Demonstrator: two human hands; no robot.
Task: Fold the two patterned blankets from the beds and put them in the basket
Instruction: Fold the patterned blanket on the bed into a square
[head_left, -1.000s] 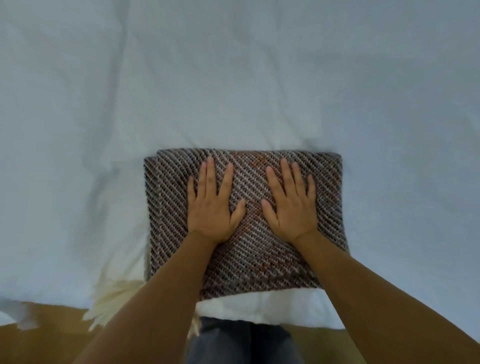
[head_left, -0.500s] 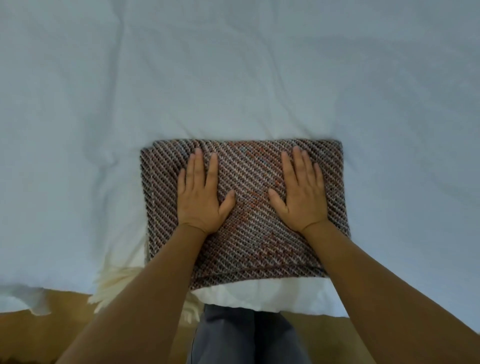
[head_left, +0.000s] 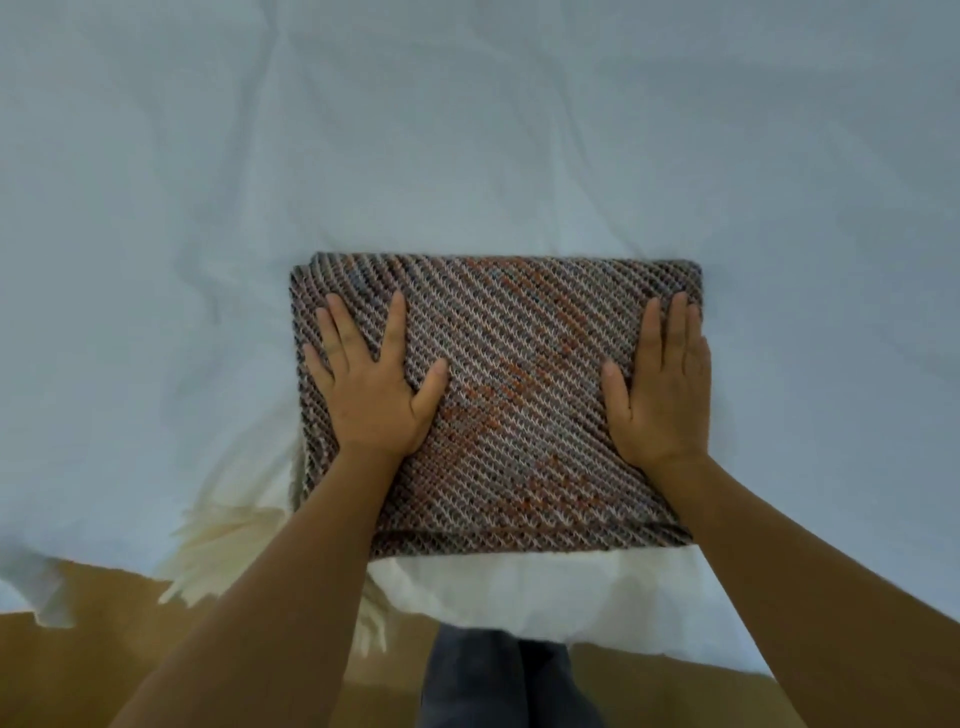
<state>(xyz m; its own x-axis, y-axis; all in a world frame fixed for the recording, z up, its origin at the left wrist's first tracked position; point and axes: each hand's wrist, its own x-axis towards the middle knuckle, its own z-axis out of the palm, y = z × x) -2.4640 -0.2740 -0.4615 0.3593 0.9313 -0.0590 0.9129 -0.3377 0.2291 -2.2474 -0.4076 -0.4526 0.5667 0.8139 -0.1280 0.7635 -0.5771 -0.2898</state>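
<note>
The folded patterned blanket (head_left: 511, 400) lies in the middle of the frame, near the lower edge of the bed (head_left: 467, 130). It is a thick, neat rectangle with slanted stripes of brown, grey and white, and some orange spots in the middle. The bed is covered by a pale blue-white sheet with soft wrinkles, and it fills the whole upper part of the frame. The left hand (head_left: 371, 387) lies flat on the left part of the blanket, palm down, with the fingers spread wide and the thumb pointing to the middle. The right hand (head_left: 660, 387) lies flat on the right part, close to the right edge, palm down, with the fingers close together and the thumb sticking out. Both hands are flat and press on top; they grip nothing. Both arms are bare and reach up from the bottom of the frame. A cream fringe (head_left: 218, 551) hangs over the bed edge at the lower left. Below it is a brown floor (head_left: 93, 665), and dark grey trousers (head_left: 498, 680) show at the bottom middle.
</note>
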